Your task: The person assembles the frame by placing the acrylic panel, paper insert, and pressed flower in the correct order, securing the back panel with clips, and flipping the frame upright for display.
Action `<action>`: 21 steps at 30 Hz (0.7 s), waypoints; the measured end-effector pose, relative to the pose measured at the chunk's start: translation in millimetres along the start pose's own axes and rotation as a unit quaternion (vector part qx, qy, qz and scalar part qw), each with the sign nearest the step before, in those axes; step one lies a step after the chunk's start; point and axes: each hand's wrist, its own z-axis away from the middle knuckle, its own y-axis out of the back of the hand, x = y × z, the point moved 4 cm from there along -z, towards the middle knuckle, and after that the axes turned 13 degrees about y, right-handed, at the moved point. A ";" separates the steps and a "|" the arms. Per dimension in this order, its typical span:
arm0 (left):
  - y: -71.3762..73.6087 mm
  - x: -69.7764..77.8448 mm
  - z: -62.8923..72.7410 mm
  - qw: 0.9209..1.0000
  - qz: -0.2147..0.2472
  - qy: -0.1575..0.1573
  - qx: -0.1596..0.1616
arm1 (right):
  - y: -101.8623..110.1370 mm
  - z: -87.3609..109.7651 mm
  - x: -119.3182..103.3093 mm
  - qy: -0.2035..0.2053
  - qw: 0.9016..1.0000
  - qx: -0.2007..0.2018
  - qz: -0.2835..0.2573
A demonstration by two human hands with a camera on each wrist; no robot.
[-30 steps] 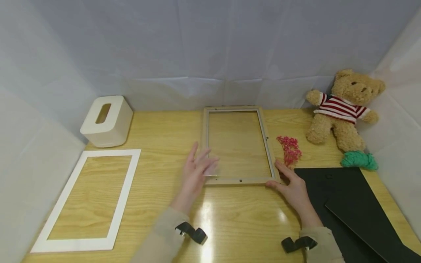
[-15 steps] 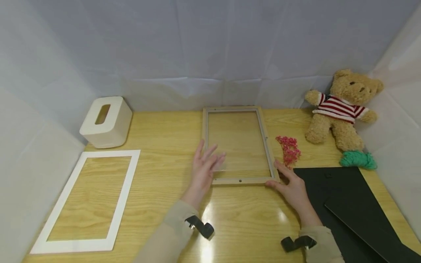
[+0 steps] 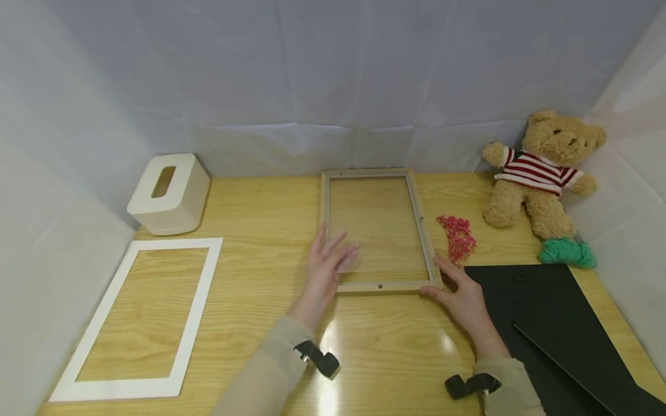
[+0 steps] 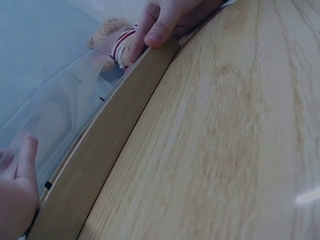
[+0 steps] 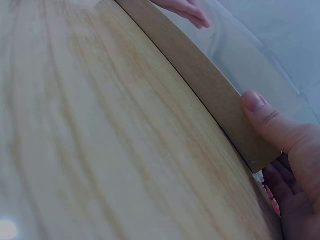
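A pale wooden picture frame (image 3: 380,287) lies on the table near the back. Over its lower left corner, my left hand (image 3: 325,268) holds a clear sheet (image 4: 65,107), with some digits showing through the film. In the left wrist view the sheet slants up above the frame's side; its exact grip is partly hidden by reflections. My right hand (image 3: 463,294) grips the frame's lower right corner, its thumb on the near side (image 5: 255,102) and its fingers round the outer edge.
A white mat border (image 3: 192,323) lies at left, below a white tissue box (image 3: 179,196). Right of the frame are pink dried flowers (image 3: 458,234), a teddy bear (image 3: 536,173), green cord (image 3: 567,253) and a black backing board (image 3: 551,306) with a stand.
My left hand has moved right with the clear sheet, further over the frame's lower left corner, and is nearly still in the last half second. The right hand stays at its corner.
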 end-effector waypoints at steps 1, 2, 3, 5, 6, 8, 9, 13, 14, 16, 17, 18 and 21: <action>0.0 0.2 0.7 1.000 0.001 0.000 0.000 | -0.1 -0.1 0.3 0.000 1.000 0.000 0.000; 0.0 0.4 1.5 1.000 0.003 0.001 0.001 | -0.2 -0.2 0.4 0.000 1.000 0.001 0.001; 0.1 0.6 2.2 1.000 0.006 0.002 0.001 | -0.3 -0.3 0.6 0.001 1.000 0.002 0.000; -0.2 1.2 3.5 1.000 0.006 0.001 -0.002 | 0.0 -0.2 0.3 0.004 1.000 0.003 0.001; -0.4 1.4 4.2 1.000 0.007 0.001 -0.002 | 0.3 -0.1 0.0 0.005 1.000 0.003 0.001; -0.5 1.8 5.1 1.000 0.008 0.001 -0.005 | 0.6 -0.2 -0.1 0.008 1.000 0.005 0.001; -0.6 1.9 5.3 1.000 0.006 0.000 -0.007 | 0.8 -0.2 -0.1 0.008 1.000 0.005 0.001; -0.2 1.7 4.9 1.000 0.007 0.003 -0.004 | 1.5 -0.6 -0.3 0.006 1.000 0.003 0.002; -0.1 1.4 4.6 1.000 0.003 0.004 -0.003 | 1.7 -0.6 -0.5 0.007 1.000 0.002 0.003; 0.6 0.8 4.0 1.000 -0.011 0.004 0.003 | 1.5 -0.9 -0.5 0.009 1.000 0.002 0.004; 0.8 0.7 3.6 1.000 -0.025 0.004 0.008 | 1.3 -1.0 -0.4 0.011 1.000 0.002 0.004; 0.7 0.8 3.6 0.999 -0.040 0.003 0.014 | 1.0 -1.1 -0.3 0.012 1.000 0.002 0.004; -0.3 1.9 4.6 0.995 -0.095 0.002 0.037 | 0.2 -1.2 0.1 0.016 1.000 0.004 0.002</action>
